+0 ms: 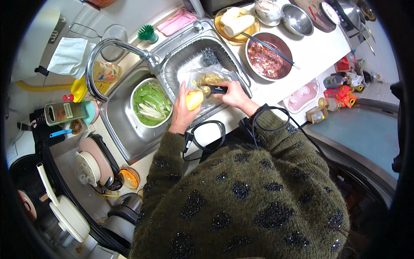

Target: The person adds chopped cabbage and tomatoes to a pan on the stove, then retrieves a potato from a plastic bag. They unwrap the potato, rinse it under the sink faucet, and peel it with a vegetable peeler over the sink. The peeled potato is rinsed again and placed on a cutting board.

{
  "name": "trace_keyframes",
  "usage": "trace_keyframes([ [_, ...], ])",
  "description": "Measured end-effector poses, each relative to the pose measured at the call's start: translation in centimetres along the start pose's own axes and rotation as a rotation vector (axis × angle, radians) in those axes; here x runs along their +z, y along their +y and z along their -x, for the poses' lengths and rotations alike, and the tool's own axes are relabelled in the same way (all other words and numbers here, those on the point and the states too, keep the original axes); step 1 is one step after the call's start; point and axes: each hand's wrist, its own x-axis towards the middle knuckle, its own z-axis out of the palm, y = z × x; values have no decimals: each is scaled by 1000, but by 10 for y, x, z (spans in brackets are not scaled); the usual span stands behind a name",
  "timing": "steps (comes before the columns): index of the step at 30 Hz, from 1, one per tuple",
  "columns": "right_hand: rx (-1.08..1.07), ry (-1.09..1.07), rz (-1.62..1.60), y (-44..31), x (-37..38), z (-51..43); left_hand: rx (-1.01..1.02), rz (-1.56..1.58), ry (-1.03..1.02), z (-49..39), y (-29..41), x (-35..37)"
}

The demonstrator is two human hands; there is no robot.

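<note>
In my left hand (183,111) I hold a yellow peeled potato (194,99) over the right sink basin. My right hand (233,94) grips the black handle of a peeler (217,89), whose head is close beside the potato. Beneath both hands a clear plastic bag (226,75) with peelings (211,79) lies on the wire drain rack (176,53) in the basin. In the left basin (120,123) stands a white bowl (132,103) of green leafy vegetables (152,102).
Right of the sink stand a pot (288,66) of raw meat with chopsticks (271,51) across it, an amber plate (220,16) with peeled white pieces, and a steel bowl (297,20). A curved faucet (92,69) arches over the left basin. A cable (223,131) loops near my wrists.
</note>
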Motion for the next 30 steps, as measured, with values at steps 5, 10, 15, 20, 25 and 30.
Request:
trace_keyframes([
  [5,-141,-183,-126,-6,-5,-2,44,-58,-24,2,-2,-1],
  [10,265,-178,117,13,-9,-16,28,0,86,6,-5,2],
  [15,438,-214,-532,26,2,-7,-337,785,100,10,-15,10],
  [20,543,-349,-1160,9,20,11,-582,1313,-34,15,-20,16],
  [25,541,-320,-1340,5,23,17,-587,1148,-41,12,-17,17],
  [30,485,-317,-1276,8,28,19,-334,505,-74,5,-16,18],
])
